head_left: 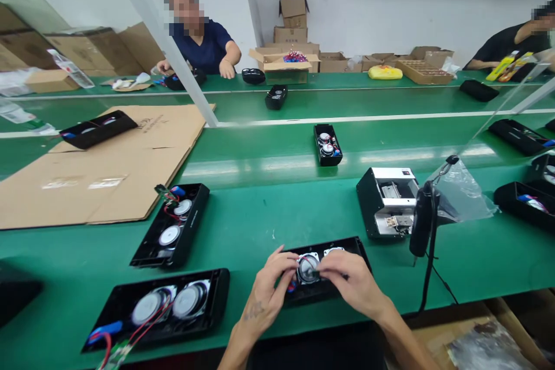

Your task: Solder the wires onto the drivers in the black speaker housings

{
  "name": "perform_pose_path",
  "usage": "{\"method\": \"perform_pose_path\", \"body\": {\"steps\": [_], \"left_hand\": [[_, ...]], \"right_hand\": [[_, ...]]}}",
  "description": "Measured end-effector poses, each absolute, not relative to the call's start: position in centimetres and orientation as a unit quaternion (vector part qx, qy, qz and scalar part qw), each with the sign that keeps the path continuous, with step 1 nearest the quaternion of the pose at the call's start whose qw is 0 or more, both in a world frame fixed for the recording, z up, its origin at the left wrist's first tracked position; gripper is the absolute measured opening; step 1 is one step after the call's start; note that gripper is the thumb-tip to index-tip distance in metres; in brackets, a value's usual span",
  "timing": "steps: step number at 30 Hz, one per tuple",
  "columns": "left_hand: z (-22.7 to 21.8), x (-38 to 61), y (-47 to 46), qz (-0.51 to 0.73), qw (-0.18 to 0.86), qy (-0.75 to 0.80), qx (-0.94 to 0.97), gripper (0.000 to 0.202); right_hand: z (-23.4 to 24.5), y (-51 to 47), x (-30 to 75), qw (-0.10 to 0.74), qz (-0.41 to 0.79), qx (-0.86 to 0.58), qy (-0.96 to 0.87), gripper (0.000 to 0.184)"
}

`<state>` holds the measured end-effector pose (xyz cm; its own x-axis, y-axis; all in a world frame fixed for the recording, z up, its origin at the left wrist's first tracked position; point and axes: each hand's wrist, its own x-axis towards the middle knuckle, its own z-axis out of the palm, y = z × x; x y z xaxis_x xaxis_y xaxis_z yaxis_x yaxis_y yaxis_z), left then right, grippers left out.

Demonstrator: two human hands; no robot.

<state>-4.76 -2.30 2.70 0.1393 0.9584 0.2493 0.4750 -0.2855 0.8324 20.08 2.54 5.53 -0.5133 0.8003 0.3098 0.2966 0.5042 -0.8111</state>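
Both hands (269, 283) (356, 278) pinch narrowly at one speaker (307, 273), what they hold unclear.

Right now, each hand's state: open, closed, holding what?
Left hand: fingers curled at the speaker; whether gripping cannot be told.
Right hand: closed in a pinch by the speaker; anything held is too small to tell.

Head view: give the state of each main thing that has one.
Worked-on housing: open, speakers showing
Front-left housing: open, circuit board outside
Mid-left housing: open
Black tool: hanging, tip down
Carton at back center: flaps open
Cardboard sheet: lying flat
Black-and-silver device: on or off unclear
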Motion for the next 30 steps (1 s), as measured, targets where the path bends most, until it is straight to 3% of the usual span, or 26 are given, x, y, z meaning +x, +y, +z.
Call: {"method": "perform_pose_path", "body": {"steps": [4, 6, 7, 11, 18, 24, 30], "left_hand": [[4.7, -4.7, -2.7, 0.322, 0.250, 0.502, 0.763, 0.024], [5.2, -4.4, -3.0, 0.275, 0.217, 0.501, 0.791, 0.017], [5.1, -4.2, -3.2, 0.252, 0.201, 0.500, 0.804, 0.023], [3.3, -3.4, -3.3, 0.197, 0.165, 0.496, 0.829, 0.048], [1.5, -2.7, -3.5, 0.190, 0.132, 0.477, 0.848, 0.032], [2.1, -2.2, -3.7, 0.176, 0.120, 0.469, 0.857, 0.028], [1.7, -1.9, -3.6, 0.194, 0.099, 0.445, 0.868, 0.026]], "right_hand": [[6.6, 1.1, 21.4, 0.174, 0.191, -0.314, -0.913, 0.033], [6.5, 0.5, 21.2, 0.128, 0.146, -0.328, -0.924, 0.032], [6.3, 0.4, 21.0, 0.117, 0.138, -0.326, -0.928, 0.031], [5.7, 0.6, 19.9, 0.093, 0.145, -0.314, -0.934, 0.031], [6.2, 1.1, 20.0, 0.061, 0.209, -0.313, -0.924, 0.039], [6.2, 0.3, 20.4, 0.060, 0.262, -0.337, -0.902, 0.022], [5.1, -0.2, 20.5, 0.076, 0.244, -0.342, -0.905, 0.028]]}}
